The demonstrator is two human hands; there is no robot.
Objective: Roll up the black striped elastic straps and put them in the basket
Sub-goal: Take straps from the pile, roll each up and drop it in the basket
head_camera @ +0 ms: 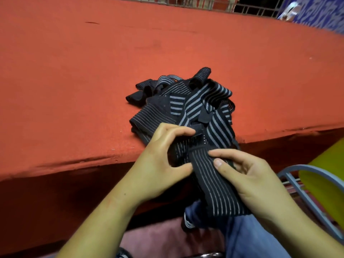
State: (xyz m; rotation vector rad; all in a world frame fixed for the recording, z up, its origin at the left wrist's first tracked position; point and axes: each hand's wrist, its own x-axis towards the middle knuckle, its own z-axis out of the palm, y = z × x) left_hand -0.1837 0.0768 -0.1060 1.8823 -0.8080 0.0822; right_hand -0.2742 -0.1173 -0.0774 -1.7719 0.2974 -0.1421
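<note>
Left hand (162, 155) and right hand (249, 175) pinch a flat ribbed striped strap (210, 187), perhaps partly rolled, near the tangled pile (195, 103).

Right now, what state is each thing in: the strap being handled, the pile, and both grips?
Held strap: mostly unrolled, hanging toward the lap, top end folded over.
Left grip: pinching the strap's top end.
Right grip: pinching the strap just below the fold.
Strap pile: loose and tangled, lying near the edge of the red table.
</note>
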